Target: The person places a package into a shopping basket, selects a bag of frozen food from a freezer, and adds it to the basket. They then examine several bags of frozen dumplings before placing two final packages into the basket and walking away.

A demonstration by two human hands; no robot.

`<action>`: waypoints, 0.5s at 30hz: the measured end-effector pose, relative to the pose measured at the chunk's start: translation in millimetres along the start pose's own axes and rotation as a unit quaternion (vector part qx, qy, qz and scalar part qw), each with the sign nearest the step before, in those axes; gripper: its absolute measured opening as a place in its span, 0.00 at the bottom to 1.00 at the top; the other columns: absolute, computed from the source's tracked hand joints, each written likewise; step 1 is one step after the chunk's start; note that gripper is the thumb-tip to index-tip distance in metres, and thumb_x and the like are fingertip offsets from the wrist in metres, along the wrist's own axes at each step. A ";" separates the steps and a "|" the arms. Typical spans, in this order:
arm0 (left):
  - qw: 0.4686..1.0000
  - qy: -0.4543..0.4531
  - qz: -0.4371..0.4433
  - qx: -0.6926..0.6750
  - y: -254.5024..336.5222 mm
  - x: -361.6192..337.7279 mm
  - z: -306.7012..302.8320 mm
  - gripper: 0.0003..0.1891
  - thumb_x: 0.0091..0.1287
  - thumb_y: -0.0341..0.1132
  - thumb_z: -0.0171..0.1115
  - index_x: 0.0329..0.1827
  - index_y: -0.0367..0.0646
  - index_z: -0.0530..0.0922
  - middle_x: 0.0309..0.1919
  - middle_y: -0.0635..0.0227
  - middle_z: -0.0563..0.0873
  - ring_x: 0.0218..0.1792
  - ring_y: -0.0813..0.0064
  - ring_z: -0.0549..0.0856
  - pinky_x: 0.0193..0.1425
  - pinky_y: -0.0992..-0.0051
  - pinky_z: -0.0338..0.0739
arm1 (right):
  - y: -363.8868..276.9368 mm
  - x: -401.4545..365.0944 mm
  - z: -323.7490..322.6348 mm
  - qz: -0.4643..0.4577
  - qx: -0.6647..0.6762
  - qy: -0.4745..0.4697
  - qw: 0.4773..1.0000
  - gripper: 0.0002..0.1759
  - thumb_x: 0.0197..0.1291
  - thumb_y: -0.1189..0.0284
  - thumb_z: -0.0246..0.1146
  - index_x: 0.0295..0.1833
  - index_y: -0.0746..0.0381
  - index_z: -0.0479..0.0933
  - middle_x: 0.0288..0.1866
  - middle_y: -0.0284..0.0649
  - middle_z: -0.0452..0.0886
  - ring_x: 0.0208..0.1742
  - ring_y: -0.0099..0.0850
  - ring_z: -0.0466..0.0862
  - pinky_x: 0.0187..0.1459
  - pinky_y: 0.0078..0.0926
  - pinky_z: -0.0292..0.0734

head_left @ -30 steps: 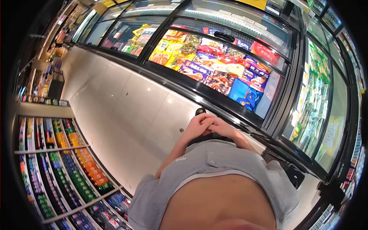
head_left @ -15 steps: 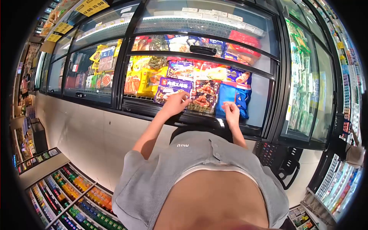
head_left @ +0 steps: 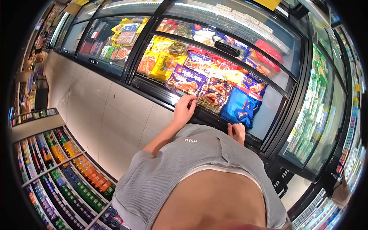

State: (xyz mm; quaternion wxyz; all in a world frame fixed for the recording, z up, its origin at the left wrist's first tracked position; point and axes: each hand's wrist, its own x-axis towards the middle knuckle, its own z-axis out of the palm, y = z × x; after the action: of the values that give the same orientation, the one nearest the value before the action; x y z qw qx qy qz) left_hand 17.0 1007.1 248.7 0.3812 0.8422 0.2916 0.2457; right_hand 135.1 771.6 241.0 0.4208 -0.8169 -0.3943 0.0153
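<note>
My left hand (head_left: 185,109) is at the freezer's black front rim (head_left: 163,100), its fingers loosely bent and apart, holding nothing visible. Just beyond its fingertips lie a purple food packet (head_left: 186,80) and a dark packet (head_left: 215,95) with a picture of cooked food. My right hand (head_left: 236,133) is low by the same rim, below a blue bag (head_left: 240,105). Its thumb and fingers are loosely curled with a gap between them, and nothing shows in its grasp. All three packs lie inside the freezer, apart from my hands.
A glass freezer lid with a black handle (head_left: 228,50) covers the rear packs. Yellow packs (head_left: 165,66) lie to the left. Another freezer (head_left: 312,103) stands at right. Shelves of bottled drinks (head_left: 73,172) are at lower left, and a black basket (head_left: 280,182) is at lower right.
My view has turned, so the freezer appears tilted and farther right. Both hands have drawn back from the packs toward the front rim. The blue bag looks less flattened.
</note>
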 end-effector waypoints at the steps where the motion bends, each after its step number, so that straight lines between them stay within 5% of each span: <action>1: 1.000 0.015 0.010 0.009 -1.1 -3.1 1.8 0.07 0.60 0.26 0.62 0.41 0.41 0.79 0.30 0.63 0.81 0.29 0.71 0.80 0.34 0.74 0.75 | -1.0 1.5 1.1 -0.013 0.010 0.007 1.000 0.16 0.54 0.75 0.66 0.19 0.60 0.68 0.16 0.37 0.65 0.21 0.35 0.67 0.28 0.32 0.60; 5: 0.995 0.064 0.041 0.057 1.3 -5.9 11.6 0.05 0.57 0.28 0.63 0.37 0.42 0.79 0.29 0.65 0.80 0.32 0.68 0.82 0.34 0.72 0.75 | 2.0 5.8 5.0 -0.048 0.030 -0.053 0.997 0.17 0.55 0.75 0.66 0.19 0.61 0.66 0.15 0.37 0.64 0.21 0.35 0.67 0.28 0.31 0.60; 10: 0.992 0.110 0.006 0.056 7.2 -7.1 15.7 0.04 0.57 0.29 0.62 0.35 0.46 0.79 0.28 0.70 0.80 0.19 0.74 0.79 0.24 0.74 0.73 | 5.1 3.6 6.4 -0.043 0.039 -0.051 0.997 0.19 0.55 0.74 0.66 0.17 0.61 0.65 0.15 0.38 0.64 0.20 0.35 0.67 0.27 0.32 0.59; 15: 0.993 0.099 -0.006 0.071 7.7 -8.9 15.3 0.04 0.57 0.30 0.63 0.34 0.46 0.79 0.27 0.70 0.79 0.18 0.74 0.79 0.24 0.74 0.73 | 8.9 1.7 8.4 -0.039 0.048 -0.049 0.997 0.20 0.55 0.75 0.66 0.17 0.61 0.64 0.14 0.38 0.64 0.19 0.36 0.66 0.26 0.32 0.59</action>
State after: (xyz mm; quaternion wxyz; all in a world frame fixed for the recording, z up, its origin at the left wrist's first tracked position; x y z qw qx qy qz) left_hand 22.8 989.2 244.0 0.2907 0.8372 0.3495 0.3041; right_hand 138.9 775.4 229.9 0.4401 -0.7780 -0.4445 0.0584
